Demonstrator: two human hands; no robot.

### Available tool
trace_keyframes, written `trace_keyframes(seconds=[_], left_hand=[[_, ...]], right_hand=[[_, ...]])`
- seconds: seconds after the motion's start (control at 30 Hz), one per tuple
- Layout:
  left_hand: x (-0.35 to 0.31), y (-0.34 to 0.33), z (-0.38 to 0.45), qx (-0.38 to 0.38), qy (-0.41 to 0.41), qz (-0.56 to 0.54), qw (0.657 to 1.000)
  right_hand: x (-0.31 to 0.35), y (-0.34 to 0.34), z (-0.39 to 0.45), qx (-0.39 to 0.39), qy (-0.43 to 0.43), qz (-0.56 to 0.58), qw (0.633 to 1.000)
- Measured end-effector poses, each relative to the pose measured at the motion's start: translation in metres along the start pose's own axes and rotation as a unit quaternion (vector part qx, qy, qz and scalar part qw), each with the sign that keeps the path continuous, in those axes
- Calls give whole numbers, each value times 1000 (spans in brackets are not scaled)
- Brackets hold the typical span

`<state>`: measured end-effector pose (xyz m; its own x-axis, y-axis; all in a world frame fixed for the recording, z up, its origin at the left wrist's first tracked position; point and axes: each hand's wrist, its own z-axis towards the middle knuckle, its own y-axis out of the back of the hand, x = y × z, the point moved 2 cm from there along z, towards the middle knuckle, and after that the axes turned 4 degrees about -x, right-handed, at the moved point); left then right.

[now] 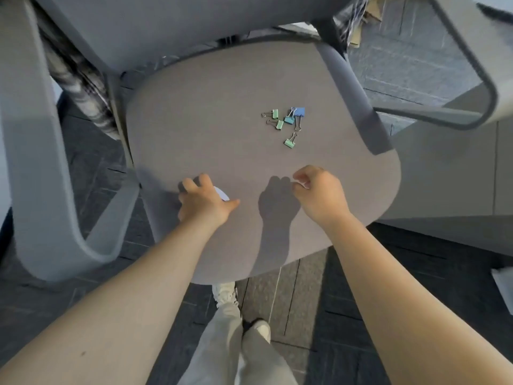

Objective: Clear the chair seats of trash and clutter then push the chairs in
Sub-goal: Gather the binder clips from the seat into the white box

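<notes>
A grey office chair fills the view, its round fabric seat [211, 129] right below me. Several small binder clips [286, 123], green and blue, lie in a loose cluster on the right half of the seat. My left hand [204, 202] rests on the seat's front left part, fingers curled over a small white round object [221, 193] that is mostly hidden under the palm. Over the front right of the seat hovers my right hand [319, 194], fingers loosely curled with nothing visible in them, about a hand's length short of the clips.
The chair's grey armrests stand at the left [41, 168] and right [358, 90], its backrest [177, 20] at the top. A plaid cloth [80, 87] hangs at the back left. Dark carpet tiles cover the floor. A pale desk panel [449, 173] is at right.
</notes>
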<state>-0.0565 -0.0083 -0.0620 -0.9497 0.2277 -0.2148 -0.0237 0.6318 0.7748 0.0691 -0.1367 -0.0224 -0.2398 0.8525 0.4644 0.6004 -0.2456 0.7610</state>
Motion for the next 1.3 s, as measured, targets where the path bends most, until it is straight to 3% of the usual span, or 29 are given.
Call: trace_keyframes(seconds=[0.23, 0.3, 0.4, 0.6, 0.8, 1.13, 1.3], left_hand=[[-35, 6, 31, 4, -37, -13, 999], [-54, 14, 44, -5, -49, -39, 998], [-73, 21, 63, -26, -59, -83, 994], [-81, 10, 89, -92, -90, -119, 984], [-85, 7, 91, -134, -103, -136, 976], [-78, 11, 79, -120, -78, -158, 977], [-68, 15, 67, -113, -64, -162, 978]], right_hand=[[7, -1, 57, -36, 8, 8, 999], [12, 5, 78, -55, 42, 1, 998], [15, 3, 111, -20, 114, -74, 990], [-7, -35, 158, -3, 286, -258, 923], [-9, -41, 174, -85, 426, -237, 869], [8, -43, 161, -48, 400, -258, 878], [19, -31, 149, -48, 331, -221, 916]])
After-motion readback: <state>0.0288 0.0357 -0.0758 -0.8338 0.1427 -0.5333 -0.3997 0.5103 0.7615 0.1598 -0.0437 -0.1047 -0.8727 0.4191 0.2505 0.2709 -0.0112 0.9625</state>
